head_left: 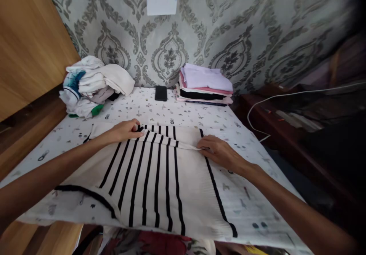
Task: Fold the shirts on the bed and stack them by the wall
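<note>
A cream knit garment with black stripes (160, 178) lies spread on the table (248, 205), its far part folded over. My left hand (124, 130) is closed on the garment's fold at the upper left. My right hand (220, 152) pinches the folded edge at the garment's right side. Both forearms reach in from the near corners.
A loose heap of white clothes (91, 85) sits at the back left. A neat stack of folded clothes (204, 84) stands at the back right, with a black phone (161, 93) between them. Patterned wall behind; a wooden panel on the left; a white cable (257, 108) on the right.
</note>
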Demonstrator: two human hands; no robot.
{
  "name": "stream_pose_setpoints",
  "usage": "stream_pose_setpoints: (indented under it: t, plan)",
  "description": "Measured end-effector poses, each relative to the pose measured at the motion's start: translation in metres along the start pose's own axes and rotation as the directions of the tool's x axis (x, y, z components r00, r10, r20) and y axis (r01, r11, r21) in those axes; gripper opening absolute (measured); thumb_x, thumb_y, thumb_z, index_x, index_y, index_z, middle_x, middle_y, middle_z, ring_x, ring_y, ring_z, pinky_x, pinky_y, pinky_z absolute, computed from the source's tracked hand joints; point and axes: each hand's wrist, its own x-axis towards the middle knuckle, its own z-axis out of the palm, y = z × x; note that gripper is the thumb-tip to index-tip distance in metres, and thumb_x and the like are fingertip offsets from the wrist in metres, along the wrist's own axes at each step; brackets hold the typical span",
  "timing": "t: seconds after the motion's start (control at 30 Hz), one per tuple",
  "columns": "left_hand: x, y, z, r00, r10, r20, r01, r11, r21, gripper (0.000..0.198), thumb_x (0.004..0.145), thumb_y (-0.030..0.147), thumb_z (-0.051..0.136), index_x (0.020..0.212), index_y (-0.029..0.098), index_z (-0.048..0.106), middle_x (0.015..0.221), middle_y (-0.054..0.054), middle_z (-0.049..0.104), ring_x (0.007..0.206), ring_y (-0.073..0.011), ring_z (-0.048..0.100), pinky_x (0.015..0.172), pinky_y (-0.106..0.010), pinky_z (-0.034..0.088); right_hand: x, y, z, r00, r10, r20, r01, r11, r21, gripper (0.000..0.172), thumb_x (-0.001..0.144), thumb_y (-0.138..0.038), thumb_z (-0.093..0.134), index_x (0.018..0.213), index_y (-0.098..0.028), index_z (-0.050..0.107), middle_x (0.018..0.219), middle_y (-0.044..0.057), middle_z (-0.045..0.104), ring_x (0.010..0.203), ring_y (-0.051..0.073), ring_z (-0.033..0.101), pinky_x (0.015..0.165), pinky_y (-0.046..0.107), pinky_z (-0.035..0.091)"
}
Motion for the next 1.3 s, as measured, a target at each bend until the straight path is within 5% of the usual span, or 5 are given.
stream_pose_setpoints:
  t: [0.17,0.4,0.7,1.03,1.3]
  plan:
    - [0.004,-0.001,0.007,0.988,0.116,0.1,-0.095,0.977,-0.189,0.04,0.073,0.042,0.056,0.104,0.019,0.062,0.077,-0.001,0.058,0.074,-0.0191,0.057,0.066,-0.028,0.043,-0.009,-0.01,0.0,0.997,0.008,-0.072,-0.008,1.0,0.003,0.021,0.088,-0.011,0.052,0.089,-0.021,0.07,0.098,0.01,0.069,0.094,0.024,0.066,0.08,0.036,0.055]
    - [-0.036,-0.002,-0.022,0.827,0.225,0.515,-0.138,0.97,-0.202,0.024,0.081,0.038,0.057,0.093,0.023,0.072,0.1,-0.005,0.07,0.089,-0.0205,0.063,0.074,-0.025,0.047,-0.009,-0.008,-0.016,0.999,0.028,0.041,-0.037,0.968,0.25,0.025,0.094,-0.035,0.054,0.093,-0.021,0.075,0.099,0.008,0.072,0.089,0.022,0.068,0.079,0.035,0.055]
    - [-0.001,-0.073,-0.043,0.989,0.019,-0.145,0.009,0.982,0.188,0.045,0.08,0.046,0.047,0.11,0.017,0.065,0.107,-0.012,0.068,0.101,-0.0285,0.061,0.085,-0.037,0.049,0.071,0.047,0.009,0.912,0.41,0.009,-0.409,0.907,0.103,0.028,0.076,-0.034,0.067,0.097,-0.017,0.073,0.096,0.011,0.071,0.087,0.025,0.066,0.076,0.035,0.052]
    - [-0.019,-0.122,-0.078,0.982,-0.142,0.128,0.127,0.985,0.117,0.039,0.065,0.058,0.058,0.074,0.02,0.057,0.076,-0.002,0.058,0.075,-0.0222,0.055,0.067,-0.029,0.041,0.065,0.038,0.007,0.925,0.375,0.063,-0.369,0.842,0.393,0.021,0.066,-0.037,0.068,0.066,-0.023,0.052,0.063,-0.003,0.053,0.061,0.015,0.048,0.057,0.028,0.037]
    - [-0.029,-0.101,-0.106,0.976,-0.13,-0.176,0.106,0.985,-0.139,0.036,0.069,0.057,0.061,0.082,0.024,0.052,0.07,0.001,0.052,0.068,-0.0191,0.049,0.057,-0.026,0.038,0.057,0.041,-0.036,0.849,0.488,-0.202,-0.242,0.699,0.673,0.034,0.062,-0.043,0.076,0.072,-0.023,0.051,0.069,-0.004,0.051,0.065,0.014,0.045,0.059,0.027,0.038]
